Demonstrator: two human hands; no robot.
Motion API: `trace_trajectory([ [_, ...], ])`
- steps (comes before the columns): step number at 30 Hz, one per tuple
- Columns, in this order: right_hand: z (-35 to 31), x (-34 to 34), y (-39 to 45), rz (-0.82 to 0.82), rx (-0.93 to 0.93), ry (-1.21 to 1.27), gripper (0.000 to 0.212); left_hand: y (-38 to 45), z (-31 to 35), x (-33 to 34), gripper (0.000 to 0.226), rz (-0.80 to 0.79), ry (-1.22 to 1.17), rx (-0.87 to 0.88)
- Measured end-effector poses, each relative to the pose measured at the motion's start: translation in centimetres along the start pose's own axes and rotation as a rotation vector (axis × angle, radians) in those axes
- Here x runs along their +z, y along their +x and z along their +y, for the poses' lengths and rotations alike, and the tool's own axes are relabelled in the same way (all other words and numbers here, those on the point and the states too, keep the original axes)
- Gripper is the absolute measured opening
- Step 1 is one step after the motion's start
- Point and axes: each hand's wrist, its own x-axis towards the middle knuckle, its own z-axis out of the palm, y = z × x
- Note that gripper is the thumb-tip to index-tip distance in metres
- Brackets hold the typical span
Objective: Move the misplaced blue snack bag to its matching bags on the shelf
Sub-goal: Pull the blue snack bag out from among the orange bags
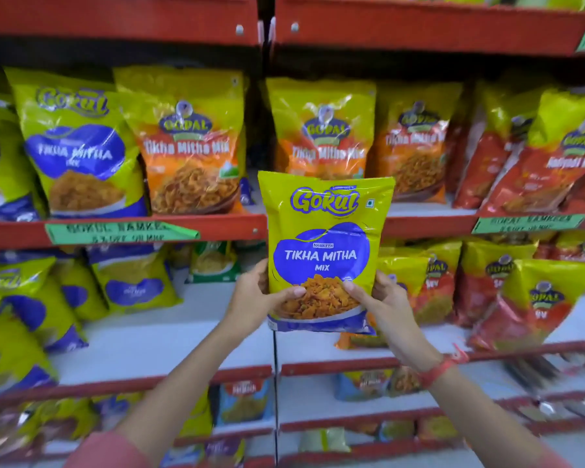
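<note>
A yellow-green snack bag with a blue patch (323,244), marked Gokul Tikha Mitha Mix, is held upright in front of the shelves at the centre. My left hand (255,293) grips its lower left edge and my right hand (382,300) grips its lower right edge, thumbs on the front. A matching blue-patch bag (78,146) stands on the upper shelf at the left, with more of them to its left and on the shelf below (134,282).
Orange Gopal bags (191,143) (321,130) fill the upper shelf's middle, red Gopal bags (554,157) the right. Red shelf edges (217,228) carry green labels (122,231). A white shelf board (169,336) shows bare room below the held bag.
</note>
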Motion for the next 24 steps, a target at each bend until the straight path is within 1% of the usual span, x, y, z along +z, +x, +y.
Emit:
trace_trajectory([
  [3, 3.1, 1.8, -1.7, -0.063, 0.09, -0.036, 0.03, -2.2, -4.2, -2.0, 0.039, 0.011, 0.004, -0.11],
  [5, 5.3, 2.6, -2.5, -0.099, 0.177, -0.044, 0.027, -3.3, -6.7, -2.9, 0.036, 0.027, 0.031, -0.169],
  [7, 6.9, 3.4, -2.7, -0.14, 0.227, -0.088, 0.022, -3.9, -8.7, -3.7, 0.034, 0.045, 0.048, -0.252],
  [9, 8.1, 4.4, -2.5, -0.159, 0.277, -0.113, 0.017, -3.9, -10.4, -4.3, 0.035, 0.079, 0.015, -0.367],
  [11, 9.3, 5.5, -1.5, -0.166, 0.379, -0.08, 0.013, -3.4, -11.7, -4.9, 0.028, 0.108, -0.054, -0.504],
  [13, 10.7, 6.7, 0.1, -0.187, 0.528, -0.049, 0.01, -2.3, -12.4, -5.1, 0.015, 0.104, -0.17, -0.653],
  [14, 11.5, 7.2, 1.1, -0.172, 0.61, -0.03, 0.012, -1.6, -12.6, -5.3, 0.014, 0.098, -0.19, -0.722],
  [15, 12.2, 7.6, 2.0, -0.143, 0.676, -0.003, 0.015, -0.8, -12.8, -5.6, 0.02, 0.095, -0.169, -0.777],
  [17, 12.9, 8.0, 3.7, -0.094, 0.781, -0.002, 0.027, 1.0, -13.6, -6.4, 0.042, 0.096, -0.134, -0.858],
  [18, 12.9, 8.0, 4.0, -0.102, 0.821, -0.027, 0.033, 1.7, -14.1, -6.9, 0.057, 0.08, -0.159, -0.903],
  [20, 13.1, 8.2, 4.8, -0.167, 0.892, -0.014, 0.047, 3.1, -15.6, -7.9, 0.083, 0.074, -0.231, -0.981],
  [22, 13.4, 8.4, 5.4, -0.22, 0.959, 0.033, 0.057, 3.9, -16.7, -8.5, 0.097, 0.086, -0.252, -1.04],
  [24, 13.4, 8.6, 5.7, -0.261, 1.035, 0.03, 0.065, 4.3, -17.4, -8.7, 0.102, 0.093, -0.247, -1.086],
])
